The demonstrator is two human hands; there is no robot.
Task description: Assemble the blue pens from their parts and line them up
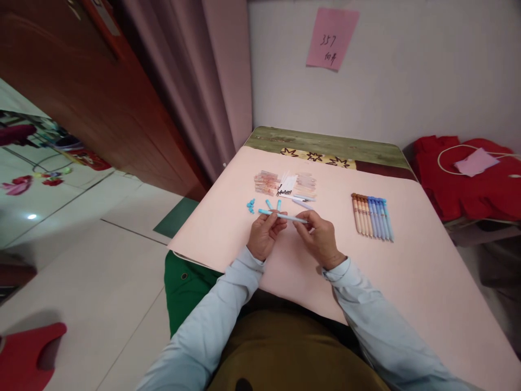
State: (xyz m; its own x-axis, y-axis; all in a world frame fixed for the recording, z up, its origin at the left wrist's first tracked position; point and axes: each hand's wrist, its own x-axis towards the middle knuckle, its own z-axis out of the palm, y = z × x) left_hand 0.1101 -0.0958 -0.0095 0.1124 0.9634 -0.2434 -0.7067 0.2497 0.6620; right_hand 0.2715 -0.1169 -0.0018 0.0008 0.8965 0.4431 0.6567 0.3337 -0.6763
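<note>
Between my two hands lies a light blue pen (290, 217), nearly level above the table. My left hand (264, 234) pinches its bright blue end. My right hand (317, 234) has thumb and fingers closed on the pale tip end. Just beyond my left hand are loose blue pen parts (279, 204), and small blue caps (251, 206) lie to their left. Further back sit a pile of brownish clear tubes (266, 183), white refills with dark ends (287, 185) and another pile of pale tubes (305, 186). A few loose pale pieces (302, 202) lie in front of these.
A row of brown and blue pens (372, 217) lies at the right on the pink-covered table (407, 260). Red cloth (427, 174) with a cord is beyond the table's right side. A wooden door (134, 108) and a curtain (220, 70) stand to the left.
</note>
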